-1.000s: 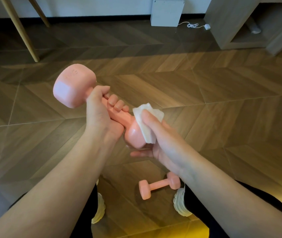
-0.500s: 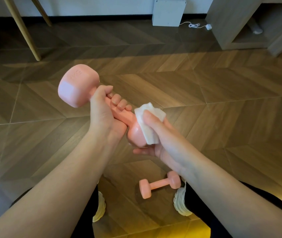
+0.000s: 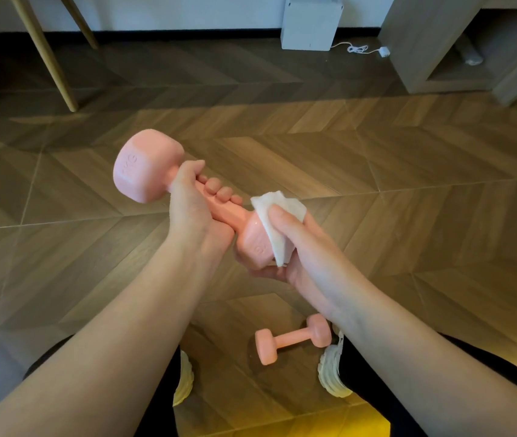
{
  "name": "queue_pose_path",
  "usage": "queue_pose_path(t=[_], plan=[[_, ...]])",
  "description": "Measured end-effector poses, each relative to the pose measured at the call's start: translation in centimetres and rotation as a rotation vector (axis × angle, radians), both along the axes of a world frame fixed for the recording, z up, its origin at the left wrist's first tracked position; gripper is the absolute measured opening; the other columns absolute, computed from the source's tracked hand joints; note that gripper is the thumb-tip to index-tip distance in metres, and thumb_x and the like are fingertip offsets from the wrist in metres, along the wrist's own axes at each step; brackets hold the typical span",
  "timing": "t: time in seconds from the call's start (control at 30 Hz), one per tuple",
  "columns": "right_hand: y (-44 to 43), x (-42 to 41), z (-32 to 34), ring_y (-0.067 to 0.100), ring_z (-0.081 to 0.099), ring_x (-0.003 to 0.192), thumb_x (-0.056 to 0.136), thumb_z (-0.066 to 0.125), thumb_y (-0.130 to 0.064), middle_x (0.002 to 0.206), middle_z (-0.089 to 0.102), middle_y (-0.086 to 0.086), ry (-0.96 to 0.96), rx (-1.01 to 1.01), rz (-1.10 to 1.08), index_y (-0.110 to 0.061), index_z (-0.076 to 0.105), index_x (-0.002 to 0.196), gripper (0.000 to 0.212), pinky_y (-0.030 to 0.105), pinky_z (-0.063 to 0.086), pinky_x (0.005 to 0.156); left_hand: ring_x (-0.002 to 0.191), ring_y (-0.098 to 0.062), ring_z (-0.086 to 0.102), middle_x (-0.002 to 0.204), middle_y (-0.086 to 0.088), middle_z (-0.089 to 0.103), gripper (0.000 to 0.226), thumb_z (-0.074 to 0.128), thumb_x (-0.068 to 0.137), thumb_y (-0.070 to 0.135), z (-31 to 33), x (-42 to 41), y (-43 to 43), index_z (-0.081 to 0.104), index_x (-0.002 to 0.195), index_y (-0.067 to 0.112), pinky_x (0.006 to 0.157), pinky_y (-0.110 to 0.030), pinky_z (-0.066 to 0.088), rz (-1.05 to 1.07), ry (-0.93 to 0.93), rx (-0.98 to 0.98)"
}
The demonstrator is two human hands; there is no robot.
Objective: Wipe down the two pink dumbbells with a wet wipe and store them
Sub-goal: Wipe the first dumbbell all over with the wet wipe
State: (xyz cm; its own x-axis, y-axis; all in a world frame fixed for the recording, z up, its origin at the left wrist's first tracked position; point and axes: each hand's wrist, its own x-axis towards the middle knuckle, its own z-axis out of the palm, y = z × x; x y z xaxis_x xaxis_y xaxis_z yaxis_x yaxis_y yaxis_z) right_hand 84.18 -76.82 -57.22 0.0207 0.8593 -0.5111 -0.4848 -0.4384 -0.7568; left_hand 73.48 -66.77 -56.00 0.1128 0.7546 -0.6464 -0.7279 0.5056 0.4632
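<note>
My left hand [image 3: 194, 209] grips the handle of a pink dumbbell [image 3: 146, 167], held up in front of me with one head pointing up-left. My right hand [image 3: 295, 247] cups the lower head and presses a white wet wipe [image 3: 277, 222] against it with the thumb. The fingers curl under that head. A second pink dumbbell [image 3: 291, 339] lies on the wooden floor between my feet, close to my right shoe.
My two pale shoes [image 3: 332, 370] stand on the herringbone floor [image 3: 408, 184]. A white box [image 3: 310, 22] with a cable stands by the far wall. Wooden chair legs [image 3: 46, 55] are at the back left, a low shelf unit [image 3: 471, 42] at the back right.
The held dumbbell and both hands have shifted slightly right. The wipe has slid a little over the lower head. The floor dumbbell has not moved.
</note>
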Motion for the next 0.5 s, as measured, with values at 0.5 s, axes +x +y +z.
queue_pose_path(t=[0.5], plan=[[0.3, -0.1, 1.0, 0.032, 0.069, 0.094, 0.094, 0.058, -0.046, 0.122, 0.064, 0.024, -0.029, -0.091, 0.129, -0.024, 0.051, 0.13, 0.042, 0.039, 0.06, 0.068, 0.04, -0.012, 0.026, 0.049, 0.006, 0.026, 0.032, 0.049, 0.092, 0.016, 0.1, -0.1, -0.5, 0.032, 0.064, 0.02, 0.045, -0.023, 0.032, -0.058, 0.024, 0.086]])
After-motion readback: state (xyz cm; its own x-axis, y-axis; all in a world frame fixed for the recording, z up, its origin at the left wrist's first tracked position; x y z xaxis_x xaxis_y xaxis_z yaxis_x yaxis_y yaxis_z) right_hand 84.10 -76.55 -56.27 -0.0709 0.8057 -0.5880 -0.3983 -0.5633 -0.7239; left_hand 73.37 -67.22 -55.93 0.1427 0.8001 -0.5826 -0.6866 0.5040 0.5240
